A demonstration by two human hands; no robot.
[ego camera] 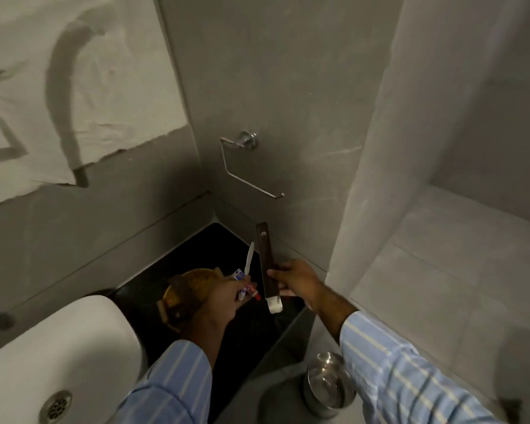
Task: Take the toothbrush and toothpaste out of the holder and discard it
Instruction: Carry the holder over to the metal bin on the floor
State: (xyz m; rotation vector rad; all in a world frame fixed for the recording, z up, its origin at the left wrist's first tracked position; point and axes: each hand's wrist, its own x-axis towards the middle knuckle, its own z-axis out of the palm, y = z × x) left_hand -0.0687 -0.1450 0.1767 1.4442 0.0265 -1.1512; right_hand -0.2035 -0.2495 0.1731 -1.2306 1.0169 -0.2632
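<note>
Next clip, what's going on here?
A person stands at a bathroom counter beside a white sink. The left hand holds a white toothbrush and a small toothpaste tube, already out of their holder. The right hand grips the dark brown sleeve-like holder, white at its lower end. Nothing is discarded yet; a steel bin stands on the floor below.

Glossy white sink (74,341); polished steel bin (329,382), matt grey walls (288,87)
</note>
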